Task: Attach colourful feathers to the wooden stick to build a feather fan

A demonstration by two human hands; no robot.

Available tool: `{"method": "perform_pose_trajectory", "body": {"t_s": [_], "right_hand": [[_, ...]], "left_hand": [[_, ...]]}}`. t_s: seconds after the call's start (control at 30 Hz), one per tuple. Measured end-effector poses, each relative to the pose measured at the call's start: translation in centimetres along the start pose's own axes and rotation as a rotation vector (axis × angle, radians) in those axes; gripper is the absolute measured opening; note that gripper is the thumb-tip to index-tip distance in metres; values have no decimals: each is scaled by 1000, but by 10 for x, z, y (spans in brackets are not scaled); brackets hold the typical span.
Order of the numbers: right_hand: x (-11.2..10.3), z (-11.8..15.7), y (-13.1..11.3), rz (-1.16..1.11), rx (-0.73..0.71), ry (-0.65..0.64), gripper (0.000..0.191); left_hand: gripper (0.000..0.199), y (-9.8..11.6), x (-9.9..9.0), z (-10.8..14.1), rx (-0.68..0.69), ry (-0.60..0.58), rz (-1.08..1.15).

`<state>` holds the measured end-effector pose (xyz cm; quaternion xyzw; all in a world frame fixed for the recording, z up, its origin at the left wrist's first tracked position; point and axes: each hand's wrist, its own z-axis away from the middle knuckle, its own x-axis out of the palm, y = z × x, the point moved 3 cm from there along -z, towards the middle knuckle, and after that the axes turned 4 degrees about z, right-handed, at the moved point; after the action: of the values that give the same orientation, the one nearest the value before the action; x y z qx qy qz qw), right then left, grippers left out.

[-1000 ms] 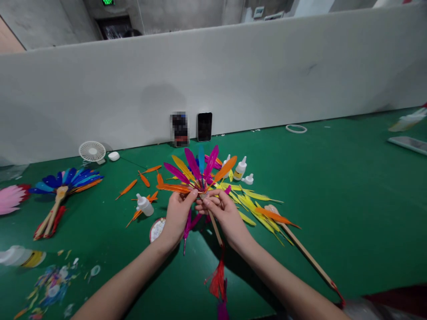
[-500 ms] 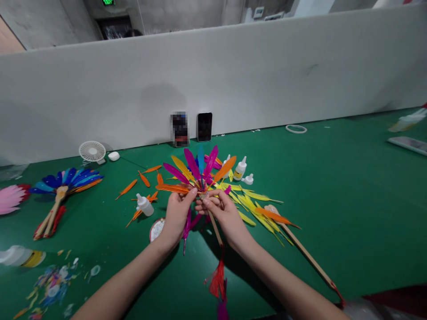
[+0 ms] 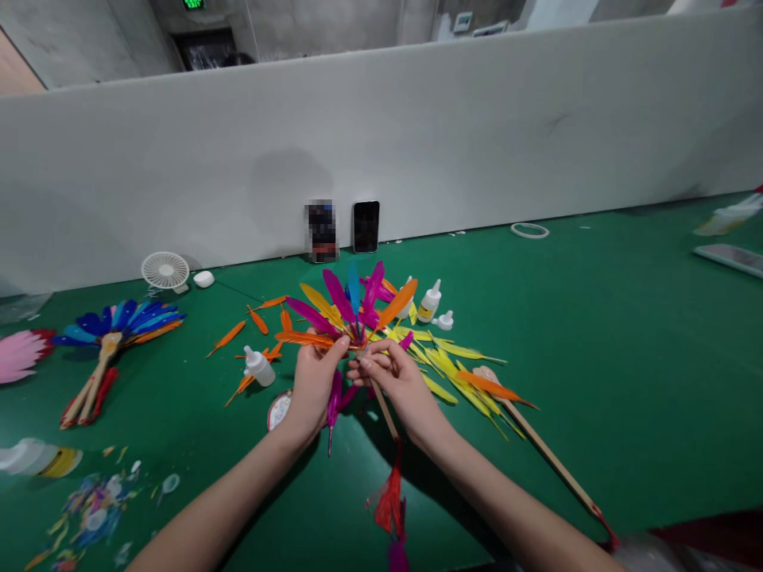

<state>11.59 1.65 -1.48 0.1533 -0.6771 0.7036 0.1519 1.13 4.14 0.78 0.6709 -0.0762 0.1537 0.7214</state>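
Crowding in around the person's hands, loose feathers and bottles leave little bare space near the work. An open-nozzled white bottle (image 3: 259,368) leans over the orange feathers (image 3: 244,384) to the left, and a round dish (image 3: 280,409) sits partly hidden behind the left forearm. Yellow feathers (image 3: 444,357) fan out beyond the right hand, with a yellow-labelled bottle (image 3: 429,302) behind them. The feather fan (image 3: 356,314) is between the two hands at the middle of the table, its magenta, orange and blue plumes spread upward. The left hand (image 3: 315,373) has its thumb and fingertips clamped on the fan's base at one side; the right hand (image 3: 398,380) pinches the same base, its other fingers curled loosely beneath. I can't tell exactly what small piece lies under the fingertips. The plumes look soft and slim, the wooden handle smooth and pale, and a stringy red tassel (image 3: 389,500) hangs at its lower end. Off to the right, another wooden stick (image 3: 551,451) lies slantwise with an orange feather across its wide end; a blue-plumed bundle (image 3: 119,326) rests at far left. The green tabletop (image 3: 625,342) runs back to a pale partition (image 3: 417,143), where two phones stand, and grey wall shows above.
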Motion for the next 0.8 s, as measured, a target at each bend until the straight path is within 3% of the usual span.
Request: {"method": "perform_pose_trajectory", "body": {"t_s": [0.27, 0.8], "right_hand": [[1, 1, -2, -6, 8, 0, 33], [0, 0, 1, -34, 15, 5, 34]], "left_hand": [[16, -1, 0, -2, 38, -31, -49], [19, -2, -2, -3, 57, -4, -106]]}}
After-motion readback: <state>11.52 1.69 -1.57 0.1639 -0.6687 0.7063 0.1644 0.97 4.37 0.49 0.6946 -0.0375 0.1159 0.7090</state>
